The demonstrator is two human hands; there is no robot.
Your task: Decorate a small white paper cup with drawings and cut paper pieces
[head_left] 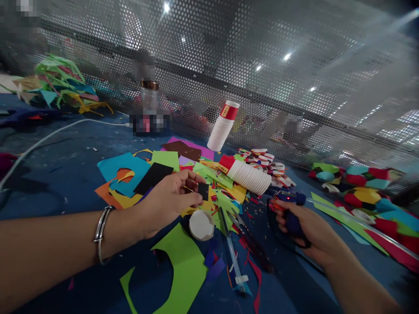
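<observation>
Between the thumb and fingers of my left hand [170, 200] is a small black paper piece [203, 191], held over the coloured scraps. My right hand [301, 224] is wrapped round the handle of a blue hot glue gun [291, 197], with a clear glue stick [363, 226] running out of its back. The gun's nose points left, near a stack of paper cups [250, 176] lying on its side. Just below my left fingertips sits a white round piece [201, 225], perhaps a cut cup base. A black paper sheet [154, 178] lies behind my left hand.
A tall cup stack [223, 126] leans near the perforated metal panel [196, 65]. Green cut paper [183, 270], another glue stick [231, 250] and a dark pen-like tool [253, 244] lie in front. Coloured paper pieces [366, 183] are heaped right; a white cable [49, 133] crosses left.
</observation>
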